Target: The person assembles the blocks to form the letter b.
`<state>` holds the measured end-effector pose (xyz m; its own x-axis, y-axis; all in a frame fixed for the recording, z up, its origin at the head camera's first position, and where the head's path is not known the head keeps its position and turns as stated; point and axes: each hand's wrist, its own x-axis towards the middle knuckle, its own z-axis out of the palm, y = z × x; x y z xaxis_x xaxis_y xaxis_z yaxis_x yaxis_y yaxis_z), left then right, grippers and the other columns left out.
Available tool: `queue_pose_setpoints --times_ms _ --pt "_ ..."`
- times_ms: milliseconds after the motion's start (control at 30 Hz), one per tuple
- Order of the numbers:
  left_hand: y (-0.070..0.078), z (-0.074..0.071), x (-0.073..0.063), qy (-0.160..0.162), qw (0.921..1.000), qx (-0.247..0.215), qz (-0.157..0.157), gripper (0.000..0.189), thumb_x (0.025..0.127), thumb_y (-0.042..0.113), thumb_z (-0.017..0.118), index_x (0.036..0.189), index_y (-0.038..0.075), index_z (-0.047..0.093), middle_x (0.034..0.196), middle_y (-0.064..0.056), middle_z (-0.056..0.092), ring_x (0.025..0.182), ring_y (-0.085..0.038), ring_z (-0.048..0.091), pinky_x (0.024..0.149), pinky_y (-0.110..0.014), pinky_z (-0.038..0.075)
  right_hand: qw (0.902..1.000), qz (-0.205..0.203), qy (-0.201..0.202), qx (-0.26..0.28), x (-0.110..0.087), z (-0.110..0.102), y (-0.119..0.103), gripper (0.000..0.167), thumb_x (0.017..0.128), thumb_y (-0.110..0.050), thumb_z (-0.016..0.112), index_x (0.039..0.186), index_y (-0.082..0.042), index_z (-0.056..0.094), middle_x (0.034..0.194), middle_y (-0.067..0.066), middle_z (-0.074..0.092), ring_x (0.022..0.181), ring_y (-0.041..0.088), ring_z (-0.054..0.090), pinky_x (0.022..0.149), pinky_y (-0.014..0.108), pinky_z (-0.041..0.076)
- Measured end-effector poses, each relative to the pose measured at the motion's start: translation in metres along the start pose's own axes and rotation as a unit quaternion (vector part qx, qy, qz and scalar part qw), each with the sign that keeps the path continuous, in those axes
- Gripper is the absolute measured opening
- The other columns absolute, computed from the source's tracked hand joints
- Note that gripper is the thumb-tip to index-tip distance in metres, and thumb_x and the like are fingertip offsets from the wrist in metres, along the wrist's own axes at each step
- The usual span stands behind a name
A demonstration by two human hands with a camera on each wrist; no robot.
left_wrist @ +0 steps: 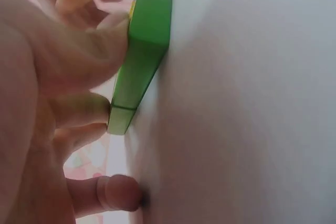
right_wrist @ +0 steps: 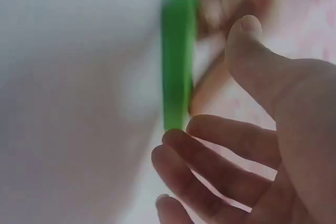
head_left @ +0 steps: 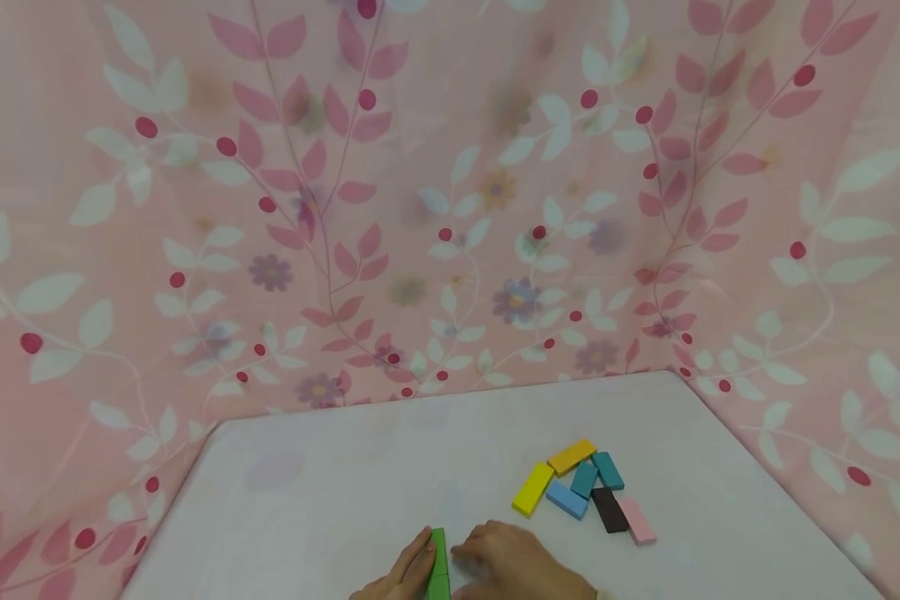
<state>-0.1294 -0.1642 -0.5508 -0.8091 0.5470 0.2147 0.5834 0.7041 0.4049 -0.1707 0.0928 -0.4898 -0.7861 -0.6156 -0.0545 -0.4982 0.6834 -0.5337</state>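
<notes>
Two green rectangular blocks (head_left: 439,553) lie end to end in a row at the table's near edge, a thin seam between them. My left hand (head_left: 403,575) is on the row's left side and holds it. In the left wrist view, its thumb (left_wrist: 100,51) presses the nearer block (left_wrist: 149,19), while other fingertips meet the row around the seam. Just right of the row is my right hand (head_left: 513,558), blurred in the head view. The right wrist view shows its fingers (right_wrist: 220,166) spread and loosely bent, fingertips right at the row's end, nothing gripped.
Farther right on the white table (head_left: 330,483) lies a loose cluster: a yellow block (head_left: 532,489), an orange one (head_left: 572,457), two teal ones (head_left: 607,471), a blue one (head_left: 567,499), a black one (head_left: 610,510) and a pink one (head_left: 637,521). A floral pink curtain (head_left: 420,250) surrounds the table.
</notes>
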Motion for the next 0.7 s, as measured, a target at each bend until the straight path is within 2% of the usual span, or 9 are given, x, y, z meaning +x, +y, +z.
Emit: queue_pose_setpoints --times_ms 67,167,233,300,367,467,633,700 --pt "0.005 -0.001 0.002 -0.006 0.999 0.042 -0.014 0.087 0.095 0.076 0.058 0.155 0.012 0.055 0.165 0.005 0.044 0.057 0.007 0.036 0.046 -0.014 0.029 0.9989 0.035 0.032 0.0 -0.001 -0.018 0.013 0.052 0.091 -0.057 0.078 0.127 -0.019 0.079 0.111 -0.01 0.078 0.091 0.0 0.065 0.08 0.027 0.058" --pt "0.01 -0.001 0.003 0.008 0.9967 0.08 -0.011 0.092 0.093 0.08 0.057 0.15 0.008 0.06 0.161 0.001 0.049 0.056 0.007 0.034 0.045 -0.013 0.028 0.9911 0.064 0.113 -0.029 -0.007 -0.044 0.042 0.056 0.091 -0.055 0.079 0.125 -0.011 0.079 0.116 0.002 0.079 0.091 0.011 0.07 0.077 0.033 0.059" --pt "0.011 0.0 0.004 0.021 0.9958 0.089 -0.007 0.093 0.092 0.08 0.059 0.148 0.006 0.062 0.158 -0.002 0.053 0.055 0.007 0.033 0.044 -0.012 0.027 0.9823 0.095 0.156 -0.041 -0.012 -0.058 0.062 0.053 0.09 -0.048 0.083 0.123 -0.007 0.079 0.116 0.007 0.08 0.094 0.018 0.073 0.078 0.038 0.061" --pt "0.01 0.0 0.004 0.019 0.9966 0.079 -0.011 0.094 0.091 0.08 0.06 0.149 0.006 0.06 0.159 -0.003 0.053 0.054 0.007 0.032 0.044 -0.012 0.027 0.9734 0.127 0.183 -0.053 -0.016 -0.068 0.083 0.051 0.088 -0.043 0.086 0.121 -0.005 0.079 0.116 0.01 0.079 0.098 0.023 0.074 0.083 0.043 0.061" --pt "0.009 0.0 0.004 0.012 0.9977 0.063 -0.02 0.094 0.09 0.08 0.061 0.152 0.008 0.058 0.161 -0.002 0.052 0.05 0.006 0.03 0.043 -0.013 0.027 0.9675 0.152 0.194 -0.054 -0.02 -0.073 0.099 0.049 0.087 -0.038 0.089 0.12 -0.003 0.079 0.116 0.01 0.079 0.103 0.027 0.073 0.089 0.048 0.06" --pt "0.008 0.001 0.002 0.011 0.9984 0.052 -0.022 0.092 0.091 0.078 0.062 0.154 0.011 0.056 0.162 -0.001 0.052 0.045 0.006 0.026 0.042 -0.013 0.025 0.9657 0.161 0.196 -0.055 -0.022 -0.072 0.113 0.049 0.086 -0.036 0.09 0.12 -0.004 0.079 0.117 0.01 0.077 0.106 0.029 0.071 0.092 0.052 0.058" --pt "0.007 0.01 -0.001 0.055 0.9949 0.084 -0.001 0.086 0.092 0.076 0.063 0.152 0.016 0.058 0.158 -0.002 0.057 0.044 0.011 0.018 0.04 -0.012 0.022 0.9654 0.144 0.211 -0.053 -0.017 -0.059 0.112 0.054 0.085 -0.043 0.089 0.121 -0.005 0.079 0.118 0.01 0.075 0.105 0.025 0.068 0.09 0.049 0.058" --pt "0.007 0.013 -0.002 0.069 0.9924 0.102 0.001 0.083 0.092 0.077 0.063 0.151 0.019 0.059 0.156 -0.001 0.059 0.043 0.012 0.015 0.04 -0.012 0.021 0.9639 0.145 0.211 -0.071 -0.013 -0.052 0.108 0.055 0.086 -0.048 0.087 0.121 -0.006 0.079 0.119 0.009 0.074 0.105 0.025 0.067 0.09 0.047 0.058"
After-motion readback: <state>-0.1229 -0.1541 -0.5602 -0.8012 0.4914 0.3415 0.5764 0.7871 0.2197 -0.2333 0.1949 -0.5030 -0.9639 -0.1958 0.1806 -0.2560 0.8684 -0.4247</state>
